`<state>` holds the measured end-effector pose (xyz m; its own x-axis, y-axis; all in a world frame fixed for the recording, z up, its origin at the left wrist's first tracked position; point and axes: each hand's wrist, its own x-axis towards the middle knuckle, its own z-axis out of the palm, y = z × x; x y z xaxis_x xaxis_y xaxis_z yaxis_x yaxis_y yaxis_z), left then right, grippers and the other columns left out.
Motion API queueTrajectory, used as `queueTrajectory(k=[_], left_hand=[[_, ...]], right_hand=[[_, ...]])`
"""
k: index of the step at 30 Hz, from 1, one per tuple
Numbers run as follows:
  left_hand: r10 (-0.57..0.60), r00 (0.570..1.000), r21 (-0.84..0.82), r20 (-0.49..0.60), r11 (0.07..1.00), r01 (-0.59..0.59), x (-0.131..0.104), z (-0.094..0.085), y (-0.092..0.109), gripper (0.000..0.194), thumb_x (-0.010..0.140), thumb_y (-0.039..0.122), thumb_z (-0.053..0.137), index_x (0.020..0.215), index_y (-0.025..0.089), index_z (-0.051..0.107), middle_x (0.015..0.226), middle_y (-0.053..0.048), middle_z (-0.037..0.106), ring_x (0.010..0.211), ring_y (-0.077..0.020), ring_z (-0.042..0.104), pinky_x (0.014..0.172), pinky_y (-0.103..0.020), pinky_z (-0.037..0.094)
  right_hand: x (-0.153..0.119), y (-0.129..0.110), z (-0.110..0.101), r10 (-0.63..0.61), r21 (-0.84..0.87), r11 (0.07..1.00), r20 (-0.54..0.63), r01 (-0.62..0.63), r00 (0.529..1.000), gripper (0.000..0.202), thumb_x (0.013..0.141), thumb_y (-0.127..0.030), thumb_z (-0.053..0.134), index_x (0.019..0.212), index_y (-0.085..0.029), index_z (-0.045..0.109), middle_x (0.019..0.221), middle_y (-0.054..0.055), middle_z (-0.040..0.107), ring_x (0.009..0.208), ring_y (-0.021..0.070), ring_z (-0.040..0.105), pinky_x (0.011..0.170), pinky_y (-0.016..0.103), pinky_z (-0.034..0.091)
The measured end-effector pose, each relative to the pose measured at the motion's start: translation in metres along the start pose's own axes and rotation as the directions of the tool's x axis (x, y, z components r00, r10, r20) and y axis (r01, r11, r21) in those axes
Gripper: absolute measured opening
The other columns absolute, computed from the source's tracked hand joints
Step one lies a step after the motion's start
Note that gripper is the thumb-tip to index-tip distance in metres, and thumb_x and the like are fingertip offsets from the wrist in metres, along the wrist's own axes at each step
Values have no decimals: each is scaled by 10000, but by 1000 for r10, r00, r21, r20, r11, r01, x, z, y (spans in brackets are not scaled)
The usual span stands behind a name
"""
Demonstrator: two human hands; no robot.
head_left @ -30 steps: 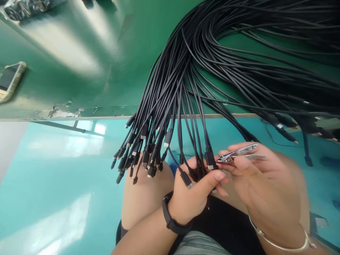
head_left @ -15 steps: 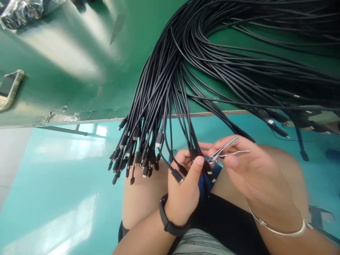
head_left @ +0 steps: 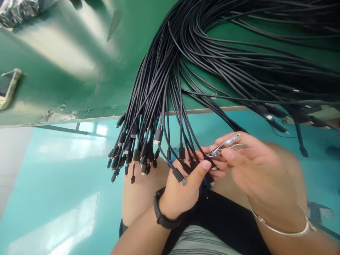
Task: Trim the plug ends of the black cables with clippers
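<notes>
Several black USB cables (head_left: 195, 141) run down over the table edge into my left hand (head_left: 183, 193), which is closed around them near their plugs. One cable end with a metal-tipped plug (head_left: 178, 175) lies across the back of that hand. A silver nail clipper (head_left: 225, 146) is pinched between the thumb and fingers of my right hand (head_left: 255, 166). Its jaws touch or almost touch a cable plug (head_left: 212, 165) by my left thumb; contact is hard to make out. Left of my hands hangs a thick bunch of black cables (head_left: 143, 106), plugs downward.
The green table (head_left: 66, 81) carries a large heap of cables (head_left: 265, 67) reaching right. More plugs (head_left: 276, 124) overhang its right edge. A handheld device (head_left: 9, 88) lies far left, and clear plastic packaging (head_left: 20, 12) sits at the upper left. Below is a turquoise floor (head_left: 66, 198).
The left thumb has shifted slightly right, and a plug now shows beside the clipper jaws. The clipper's lever sits closer to its body. One plug beside my left hand has come into view.
</notes>
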<state>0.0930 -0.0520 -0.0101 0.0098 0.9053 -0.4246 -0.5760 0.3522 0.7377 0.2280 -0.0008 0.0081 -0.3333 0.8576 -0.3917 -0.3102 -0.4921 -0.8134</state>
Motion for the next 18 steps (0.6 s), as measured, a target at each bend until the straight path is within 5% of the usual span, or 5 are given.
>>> queueTrajectory(k=[18], left_hand=[[76, 996, -113, 46, 991, -71, -1, -2, 2, 106, 869, 166, 737, 893, 192, 637, 787, -19, 775, 690, -201, 764, 657, -282, 645]], right_hand=[[-3, 6, 10, -84, -66, 995, -86, 78, 993, 139, 872, -373, 731, 927, -269, 658, 814, 12, 640, 666, 167, 633, 499, 277, 562]])
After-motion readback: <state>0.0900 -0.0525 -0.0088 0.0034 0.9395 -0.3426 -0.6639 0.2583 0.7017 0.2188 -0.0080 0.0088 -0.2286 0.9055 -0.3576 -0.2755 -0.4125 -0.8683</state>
